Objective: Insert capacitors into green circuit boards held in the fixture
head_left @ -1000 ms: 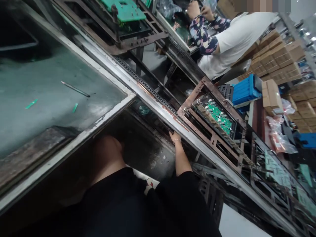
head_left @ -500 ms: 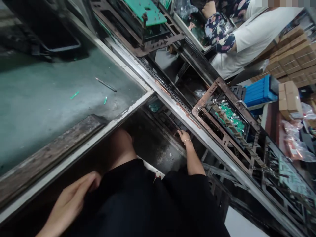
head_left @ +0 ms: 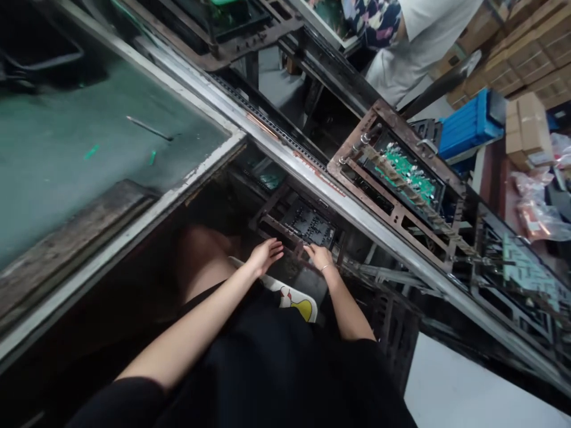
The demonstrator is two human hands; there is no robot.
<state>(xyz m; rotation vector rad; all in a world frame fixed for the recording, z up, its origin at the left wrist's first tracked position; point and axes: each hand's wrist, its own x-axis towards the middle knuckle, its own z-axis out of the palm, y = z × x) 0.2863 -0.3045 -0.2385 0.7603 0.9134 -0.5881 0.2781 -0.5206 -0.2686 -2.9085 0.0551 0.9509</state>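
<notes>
A brown metal carrier frame [head_left: 272,224] with a dark board [head_left: 312,226] in it sits on the lower level under the conveyor rail [head_left: 357,211]. My right hand [head_left: 319,257] grips the frame's near edge, fingers curled over it. My left hand [head_left: 266,254] reaches in from the left with fingers stretched out, just touching the frame's near bar. Another carrier frame [head_left: 383,205] holding a green circuit board [head_left: 408,175] rides on top of the rail to the right.
A green-topped bench [head_left: 89,160] with a thin rod [head_left: 149,129] lies at left. A co-worker in a white shirt [head_left: 414,41] sits at the back right. A blue bin [head_left: 466,128] and cardboard boxes [head_left: 529,125] stand at right.
My left hand has come up from my lap to the lower frame. The frame with the dark board has slid out from under the rail, with my right hand on it.
</notes>
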